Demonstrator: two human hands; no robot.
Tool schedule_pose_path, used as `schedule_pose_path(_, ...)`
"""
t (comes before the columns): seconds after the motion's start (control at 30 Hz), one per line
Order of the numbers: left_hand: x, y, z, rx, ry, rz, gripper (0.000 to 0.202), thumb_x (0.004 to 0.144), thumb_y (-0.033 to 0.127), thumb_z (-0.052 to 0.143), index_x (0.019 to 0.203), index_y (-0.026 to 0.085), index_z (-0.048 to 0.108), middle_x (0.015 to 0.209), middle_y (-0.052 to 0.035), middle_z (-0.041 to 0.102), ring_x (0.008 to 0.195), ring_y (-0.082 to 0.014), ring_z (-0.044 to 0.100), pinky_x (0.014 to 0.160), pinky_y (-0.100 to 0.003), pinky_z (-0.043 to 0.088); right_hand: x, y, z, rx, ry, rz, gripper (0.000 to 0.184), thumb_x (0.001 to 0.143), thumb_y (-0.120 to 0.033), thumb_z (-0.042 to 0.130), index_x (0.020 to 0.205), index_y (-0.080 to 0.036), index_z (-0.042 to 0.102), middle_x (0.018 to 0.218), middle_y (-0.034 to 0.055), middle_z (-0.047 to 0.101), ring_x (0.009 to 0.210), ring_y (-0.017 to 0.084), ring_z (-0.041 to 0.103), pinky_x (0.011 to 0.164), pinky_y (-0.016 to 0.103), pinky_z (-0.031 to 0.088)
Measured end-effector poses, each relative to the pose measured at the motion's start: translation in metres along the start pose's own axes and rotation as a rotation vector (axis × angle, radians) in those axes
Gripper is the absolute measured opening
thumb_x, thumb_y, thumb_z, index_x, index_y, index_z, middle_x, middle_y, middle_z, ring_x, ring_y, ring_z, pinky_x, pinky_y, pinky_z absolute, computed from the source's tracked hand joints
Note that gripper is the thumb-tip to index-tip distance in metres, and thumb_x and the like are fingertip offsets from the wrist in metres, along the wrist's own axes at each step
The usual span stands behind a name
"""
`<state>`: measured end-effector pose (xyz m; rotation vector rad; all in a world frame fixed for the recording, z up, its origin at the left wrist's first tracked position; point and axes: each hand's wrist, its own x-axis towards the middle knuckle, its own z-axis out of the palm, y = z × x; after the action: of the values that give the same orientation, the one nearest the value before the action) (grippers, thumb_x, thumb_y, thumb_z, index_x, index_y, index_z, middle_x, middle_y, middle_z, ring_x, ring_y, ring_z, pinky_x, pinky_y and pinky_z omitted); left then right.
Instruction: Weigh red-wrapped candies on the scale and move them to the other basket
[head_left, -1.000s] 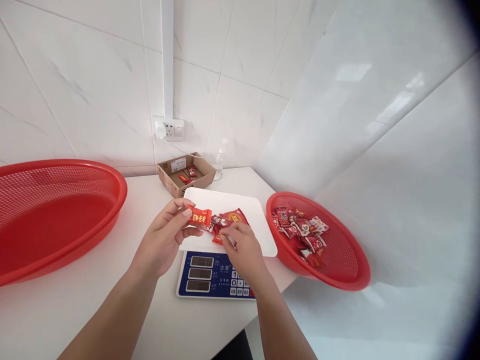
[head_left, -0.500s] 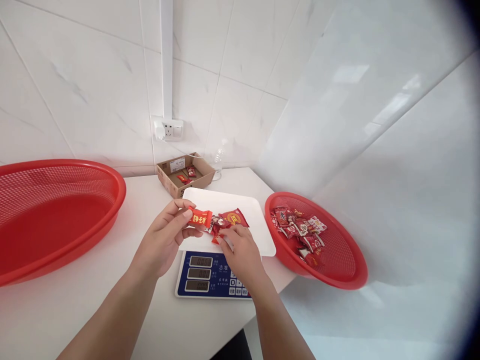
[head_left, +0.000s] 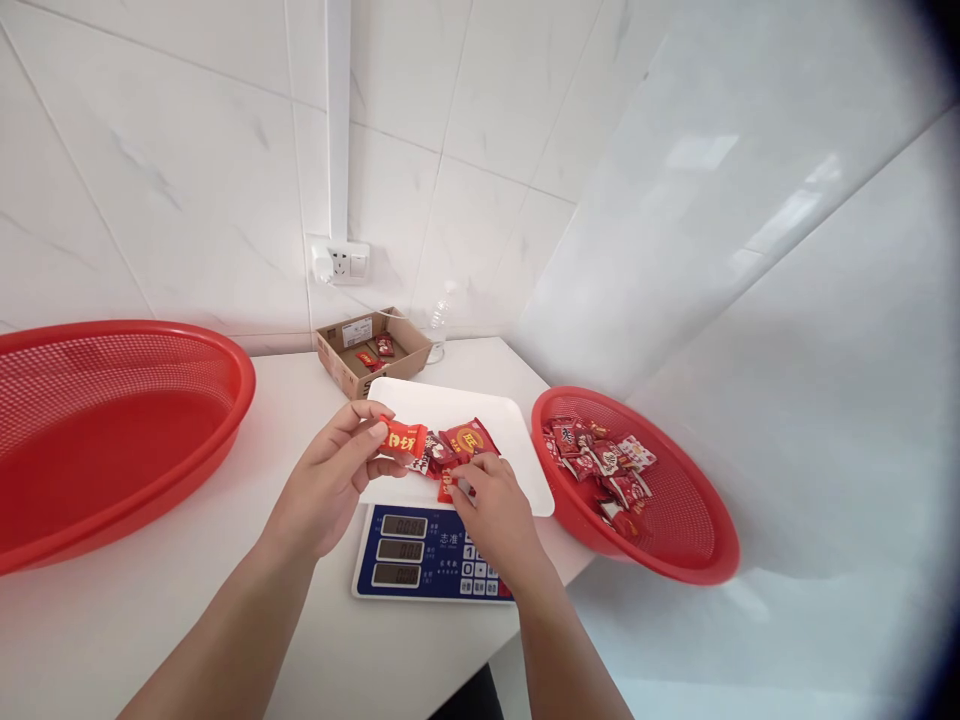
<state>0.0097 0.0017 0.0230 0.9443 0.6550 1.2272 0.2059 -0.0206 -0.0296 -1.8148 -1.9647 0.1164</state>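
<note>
Between thumb and fingers my left hand (head_left: 341,470) pinches a red wrapped candy (head_left: 405,438) with yellow lettering, held over the white weighing tray (head_left: 517,470). My right hand (head_left: 491,505) is closed on another small red wrapped candy (head_left: 446,487) at the tray's front side. Behind it on the tray lies a dark red packet (head_left: 470,437) with a gold emblem, beside a brown and white wrapped piece (head_left: 436,450). The tray tops a digital scale (head_left: 427,553) with a blue panel; its displays are lit but too faint to read surely. Fingers partly hide the sweets.
A red basket (head_left: 690,500) at the right holds several wrapped sweets. Another large red basket (head_left: 244,385) stands at the left. Toward the wall sit a cardboard box (head_left: 352,375) with a few sweets and a clear plastic bottle (head_left: 439,318). The table's edge runs at front right.
My right hand has shifted slightly right and toward me, with a small red candy now showing at its fingertips. My left hand keeps hold of its candy, nearly still.
</note>
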Motion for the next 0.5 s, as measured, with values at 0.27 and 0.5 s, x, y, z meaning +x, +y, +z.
schedule_pose_path(0.27, -0.001, 0.001, 0.0, -0.004, -0.008, 0.009, 0.019, 0.078, 0.037, 0.071, 0.087, 0.023, 0.062, 0.079, 0.0015, 0.065, 0.07, -0.0111, 0.06, 0.062, -0.02, 0.053, 0.007, -0.014, 0.013, 0.026, -0.005, -0.102, 0.027, 0.085, -0.025, 0.059, 0.11, -0.021, 0.069, 0.1, 0.01, 0.06, 0.095, 0.026, 0.054, 0.087, 0.044, 0.048)
schedule_pose_path(0.5, -0.002, 0.002, 0.0, 0.016, 0.003, 0.01, 0.017, 0.078, 0.036, 0.07, 0.086, 0.023, 0.062, 0.079, 0.0014, 0.065, 0.069, -0.0112, 0.06, 0.062, -0.02, 0.053, -0.002, -0.004, 0.0, 0.226, 0.06, -0.018, 0.025, 0.087, -0.023, 0.051, 0.105, -0.021, 0.068, 0.104, 0.01, 0.059, 0.101, 0.025, 0.055, 0.087, 0.041, 0.05)
